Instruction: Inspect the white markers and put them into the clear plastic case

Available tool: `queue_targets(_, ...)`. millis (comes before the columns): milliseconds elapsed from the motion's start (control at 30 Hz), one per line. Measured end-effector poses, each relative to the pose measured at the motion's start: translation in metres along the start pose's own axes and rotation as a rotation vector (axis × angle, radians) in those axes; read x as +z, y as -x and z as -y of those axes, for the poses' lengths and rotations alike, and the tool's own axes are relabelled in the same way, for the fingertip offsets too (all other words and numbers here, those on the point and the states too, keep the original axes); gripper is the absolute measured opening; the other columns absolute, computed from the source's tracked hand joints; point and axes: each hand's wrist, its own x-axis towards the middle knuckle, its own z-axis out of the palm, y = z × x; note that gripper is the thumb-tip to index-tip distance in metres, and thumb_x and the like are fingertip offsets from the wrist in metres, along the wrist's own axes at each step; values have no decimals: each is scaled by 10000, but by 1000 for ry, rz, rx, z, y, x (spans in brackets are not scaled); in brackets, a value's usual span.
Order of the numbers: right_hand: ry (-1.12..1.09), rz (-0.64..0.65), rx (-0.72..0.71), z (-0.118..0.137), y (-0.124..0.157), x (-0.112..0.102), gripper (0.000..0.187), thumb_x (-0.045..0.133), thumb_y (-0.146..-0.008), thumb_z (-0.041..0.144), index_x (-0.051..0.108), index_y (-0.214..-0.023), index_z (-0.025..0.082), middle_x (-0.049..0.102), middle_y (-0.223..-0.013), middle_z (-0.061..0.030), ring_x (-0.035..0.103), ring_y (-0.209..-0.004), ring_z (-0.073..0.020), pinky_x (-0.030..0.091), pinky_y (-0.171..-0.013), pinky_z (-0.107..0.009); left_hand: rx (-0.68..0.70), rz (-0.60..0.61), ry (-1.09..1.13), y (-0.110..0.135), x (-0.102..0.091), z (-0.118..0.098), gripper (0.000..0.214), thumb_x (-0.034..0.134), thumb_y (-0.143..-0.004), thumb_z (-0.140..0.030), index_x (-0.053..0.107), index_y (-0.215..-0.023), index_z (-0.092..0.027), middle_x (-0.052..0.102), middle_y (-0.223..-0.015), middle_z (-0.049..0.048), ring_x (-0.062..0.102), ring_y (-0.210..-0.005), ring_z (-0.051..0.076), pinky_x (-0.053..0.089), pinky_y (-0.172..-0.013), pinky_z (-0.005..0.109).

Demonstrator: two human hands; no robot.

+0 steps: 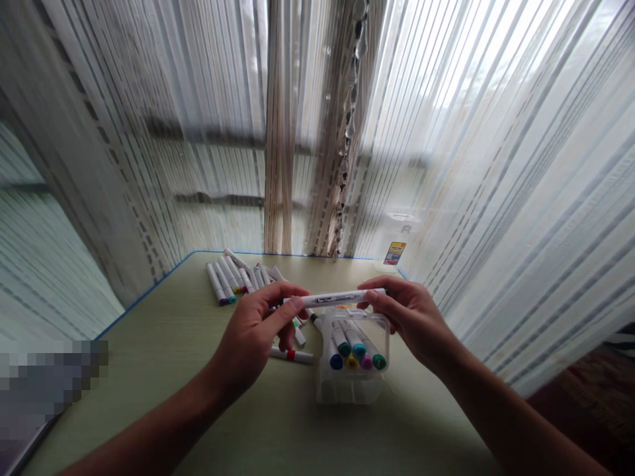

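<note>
A white marker (333,299) with dark print on its barrel is held level between both hands. My left hand (255,324) pinches its left end, and my right hand (409,314) grips the right end with thumb and fingers. Just below the marker stands a clear plastic case (350,391), in which several markers lie with blue, yellow, pink, teal and green ends facing me. Beneath my left hand a marker with a red band (292,356) lies on the table. Behind that hand, more loose markers (225,274) are partly hidden by it.
The pale green table (163,370) has a blue edge along the back and left. A clear lid with a colourful label (395,253) stands at the back right. Striped curtains (218,165) with a string of beads (350,112) hang behind. A blurred patch covers the lower left corner.
</note>
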Motion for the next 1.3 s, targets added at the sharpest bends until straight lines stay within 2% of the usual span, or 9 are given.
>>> queue_targets(1300,7,-9,12,1,0,1,217,755,-798,355,734,-882,156,711,-685,-42,400,-428,-51,283,-385,-185,-26,2,-36,-1,1,-1,238,628,-884,-323,646,-991,-111,640,-750,12,509,-464,66,431,-443,191)
